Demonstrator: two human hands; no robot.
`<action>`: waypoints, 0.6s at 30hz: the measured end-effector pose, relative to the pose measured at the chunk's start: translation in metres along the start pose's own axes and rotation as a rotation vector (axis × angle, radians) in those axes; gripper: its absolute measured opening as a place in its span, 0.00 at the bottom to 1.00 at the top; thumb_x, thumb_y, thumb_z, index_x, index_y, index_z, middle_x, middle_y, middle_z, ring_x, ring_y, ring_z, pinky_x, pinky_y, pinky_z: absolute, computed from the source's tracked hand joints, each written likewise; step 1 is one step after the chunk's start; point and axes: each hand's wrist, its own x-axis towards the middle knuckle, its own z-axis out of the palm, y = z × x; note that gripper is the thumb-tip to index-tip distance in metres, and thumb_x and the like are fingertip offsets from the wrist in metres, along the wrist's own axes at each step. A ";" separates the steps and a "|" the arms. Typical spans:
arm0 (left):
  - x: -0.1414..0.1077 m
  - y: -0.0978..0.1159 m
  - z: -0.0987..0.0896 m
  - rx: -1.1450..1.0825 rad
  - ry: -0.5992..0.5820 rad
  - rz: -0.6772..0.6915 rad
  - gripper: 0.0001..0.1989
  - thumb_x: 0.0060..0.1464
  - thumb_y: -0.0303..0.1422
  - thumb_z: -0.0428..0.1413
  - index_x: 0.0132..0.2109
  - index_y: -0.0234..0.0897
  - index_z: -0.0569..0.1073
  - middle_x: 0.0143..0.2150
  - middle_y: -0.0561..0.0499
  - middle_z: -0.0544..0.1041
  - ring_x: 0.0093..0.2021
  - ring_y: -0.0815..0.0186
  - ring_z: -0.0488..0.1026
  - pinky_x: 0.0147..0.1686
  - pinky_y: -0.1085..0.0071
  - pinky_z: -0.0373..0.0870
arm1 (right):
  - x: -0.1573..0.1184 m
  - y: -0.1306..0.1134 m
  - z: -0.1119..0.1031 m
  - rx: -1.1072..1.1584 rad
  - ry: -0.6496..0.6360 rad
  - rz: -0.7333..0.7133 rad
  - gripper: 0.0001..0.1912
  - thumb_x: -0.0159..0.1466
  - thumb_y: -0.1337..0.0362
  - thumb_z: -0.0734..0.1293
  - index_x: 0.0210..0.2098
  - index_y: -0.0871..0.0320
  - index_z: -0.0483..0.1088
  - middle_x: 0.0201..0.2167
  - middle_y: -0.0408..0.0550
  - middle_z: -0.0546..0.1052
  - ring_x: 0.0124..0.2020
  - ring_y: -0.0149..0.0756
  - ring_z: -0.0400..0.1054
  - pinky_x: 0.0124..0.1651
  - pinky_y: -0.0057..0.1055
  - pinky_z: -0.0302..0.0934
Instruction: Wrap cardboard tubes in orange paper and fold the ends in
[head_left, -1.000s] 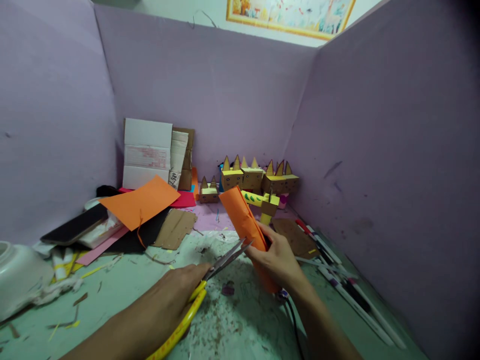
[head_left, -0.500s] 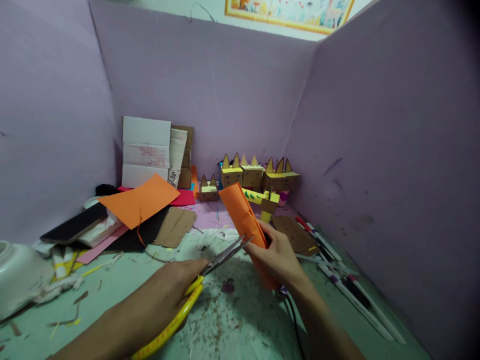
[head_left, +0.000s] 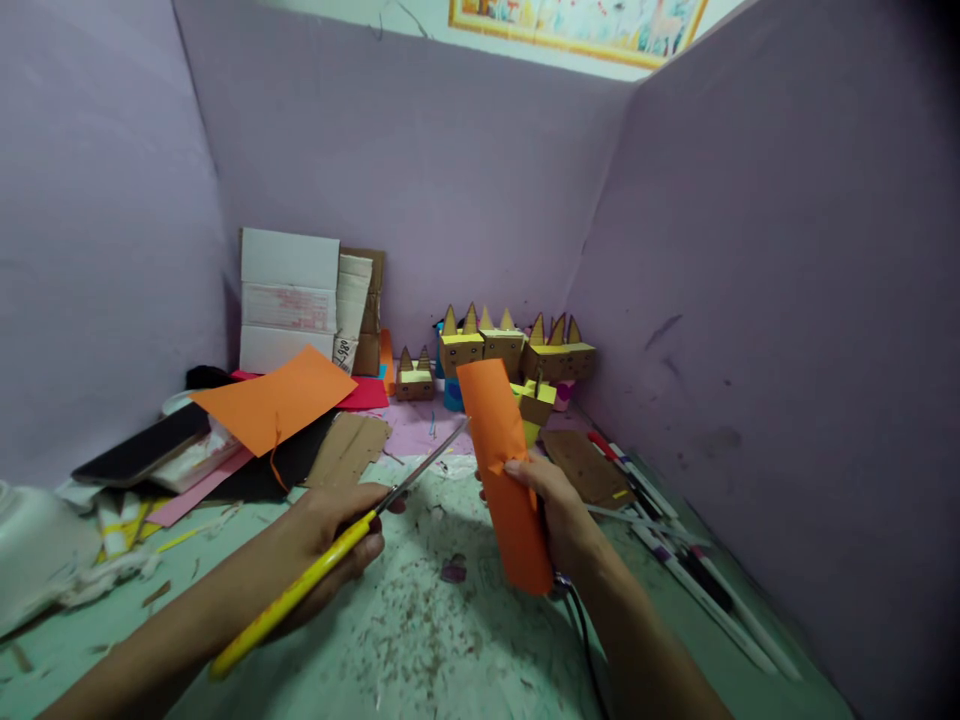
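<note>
Yellow-handled scissors are in my left hand, their blades together and pointing up and right, the tip close to the left edge of an orange paper piece. My right hand grips that long orange paper piece around its middle, thumb on the near face and fingertips showing past the left edge. The paper stands tilted, its lower end above the green tabletop. A dark cable runs below my right hand.
Small cardboard figures with pointed ears stand at the back. Orange paper, cardboard and a phone-like black slab lie at the left. Markers lie at the right. A white container stands at far left.
The scissors have closed and moved off the orange paper to the left. My right hand has turned the paper so its broad face shows.
</note>
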 end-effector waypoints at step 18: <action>0.004 0.005 0.012 0.091 0.113 -0.068 0.14 0.58 0.42 0.44 0.36 0.37 0.65 0.27 0.54 0.65 0.25 0.70 0.62 0.26 0.74 0.60 | -0.008 -0.008 0.011 0.083 -0.158 0.137 0.15 0.48 0.59 0.61 0.35 0.56 0.65 0.23 0.41 0.69 0.23 0.34 0.62 0.24 0.28 0.56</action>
